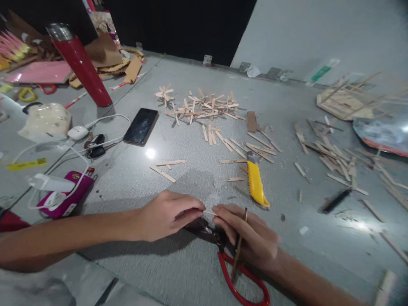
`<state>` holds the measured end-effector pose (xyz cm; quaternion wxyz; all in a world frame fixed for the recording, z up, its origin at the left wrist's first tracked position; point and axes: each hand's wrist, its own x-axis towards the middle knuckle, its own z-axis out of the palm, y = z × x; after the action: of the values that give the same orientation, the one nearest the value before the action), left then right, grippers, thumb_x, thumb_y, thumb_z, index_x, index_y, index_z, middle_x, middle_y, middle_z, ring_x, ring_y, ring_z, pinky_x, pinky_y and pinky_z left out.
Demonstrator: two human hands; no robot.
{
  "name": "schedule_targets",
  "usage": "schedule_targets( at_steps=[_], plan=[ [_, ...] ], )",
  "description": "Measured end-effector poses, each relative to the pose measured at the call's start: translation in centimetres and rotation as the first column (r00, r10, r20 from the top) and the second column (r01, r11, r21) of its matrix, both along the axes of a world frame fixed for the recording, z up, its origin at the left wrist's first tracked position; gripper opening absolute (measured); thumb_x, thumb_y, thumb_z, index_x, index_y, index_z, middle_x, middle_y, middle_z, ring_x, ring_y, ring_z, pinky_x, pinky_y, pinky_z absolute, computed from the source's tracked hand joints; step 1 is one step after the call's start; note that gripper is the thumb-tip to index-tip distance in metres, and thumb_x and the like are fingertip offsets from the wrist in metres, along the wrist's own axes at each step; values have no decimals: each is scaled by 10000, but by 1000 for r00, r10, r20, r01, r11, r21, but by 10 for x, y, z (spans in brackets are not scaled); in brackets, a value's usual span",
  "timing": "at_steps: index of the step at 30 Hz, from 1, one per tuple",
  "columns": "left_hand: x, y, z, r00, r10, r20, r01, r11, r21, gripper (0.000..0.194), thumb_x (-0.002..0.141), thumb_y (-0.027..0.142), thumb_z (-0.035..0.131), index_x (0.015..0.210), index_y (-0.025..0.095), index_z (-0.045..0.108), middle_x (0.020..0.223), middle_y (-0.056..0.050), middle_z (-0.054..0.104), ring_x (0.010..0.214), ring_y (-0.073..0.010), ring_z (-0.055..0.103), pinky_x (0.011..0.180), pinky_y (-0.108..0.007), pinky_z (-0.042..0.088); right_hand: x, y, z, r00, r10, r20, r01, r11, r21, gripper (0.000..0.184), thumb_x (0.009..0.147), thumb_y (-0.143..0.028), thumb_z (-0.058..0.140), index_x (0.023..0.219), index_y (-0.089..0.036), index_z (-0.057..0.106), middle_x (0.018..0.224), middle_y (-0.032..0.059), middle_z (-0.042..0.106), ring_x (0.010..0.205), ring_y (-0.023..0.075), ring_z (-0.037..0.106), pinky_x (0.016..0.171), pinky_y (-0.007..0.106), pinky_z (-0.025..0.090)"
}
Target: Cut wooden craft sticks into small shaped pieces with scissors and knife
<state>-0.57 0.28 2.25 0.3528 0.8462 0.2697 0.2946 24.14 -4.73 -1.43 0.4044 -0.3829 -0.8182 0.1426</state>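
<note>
1. From mid-view towards ten o'clock, a red bottle (84,68) with a silvery cap stands on the grey table (117,182).
2. Also around ten, brown cardboard (103,49) lies near a glossy pink sheet (41,73).
3. Between nine and ten, a dark phone (141,126) lies flat.
4. At nine, a white cable (117,114) curls near the phone; close by is a dark bundle (96,147), perhaps keys, too blurred to be sure.
5. Between eight and nine, a white plug (52,182) rests on a purple box (80,191).
6. At three, a clear plastic bag (382,134) shows a reddish edge.
7. At twelve, a black panel (178,29).
</note>
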Motion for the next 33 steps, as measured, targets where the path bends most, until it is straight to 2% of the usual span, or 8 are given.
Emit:
schedule_targets(
  at_steps=[4,8,13,17,21,26,28,33],
  plan=[
    [3,5,0,995,97,-8,-93,930,-355,168,1014,213,563,955,139,701,664,-1,687,524,-92,605,546,-172,461,-10,9,0,936,-88,-341,71,996,-61,504,995,-634,522,1352,-280,561,828,32,689,599,187,640,499,298,536],
    [6,18,1,991,126,-51,-132,805,-578,223,1015,224,495,940,136,686,720,-3,687,457,-70,521,486,-178,396,-14,14,7,913,-153,-377,48,961,-273,457,1042,-629,405,1204,-264,628,755,11,633,517,148,557,409,249,459],
    [9,33,4,982,37,-183,-134,822,-553,300,995,229,520,755,138,676,627,10,610,525,-94,483,530,-205,332,-13,17,10,925,-172,-338,-60,812,-580,222,1042,-398,572,1043,-224,709,722,16,736,493,125,643,445,221,524],
    [11,38,5,983,-28,-184,-78,836,-544,292,986,235,541,776,132,717,603,13,577,579,-115,499,566,-223,328,-13,19,11,907,-206,-369,-101,742,-662,202,997,-387,656,924,-208,713,716,33,756,529,135,687,483,221,555],
    [12,39,5,979,-59,-193,-47,864,-501,270,977,202,540,828,135,755,633,7,603,599,-119,503,592,-232,332,-14,23,13,937,-129,-326,-153,686,-711,293,1023,-410,604,826,-204,671,684,24,743,513,120,674,487,210,552],
    [12,40,6,975,-20,-220,-81,895,-438,235,987,188,524,897,145,737,823,-42,720,744,-160,601,684,-251,395,-15,24,7,943,-109,-314,-162,675,-720,198,1031,-389,588,931,-223,629,778,16,759,600,128,700,564,233,586],
    [12,39,5,971,33,-238,-138,887,-440,186,970,194,552,873,146,704,774,-28,689,699,-153,580,659,-250,387,-15,23,5,944,-120,-306,-148,676,-722,190,1027,-392,594,944,-223,620,812,29,772,618,136,708,570,242,587],
    [14,39,0,970,41,-241,-157,861,-484,266,964,224,552,718,154,625,600,30,535,582,-123,467,585,-242,319,-12,23,6,981,-51,-186,-80,770,-633,234,1052,-350,552,876,-218,633,670,-17,714,512,97,619,495,204,480]
  ],
)
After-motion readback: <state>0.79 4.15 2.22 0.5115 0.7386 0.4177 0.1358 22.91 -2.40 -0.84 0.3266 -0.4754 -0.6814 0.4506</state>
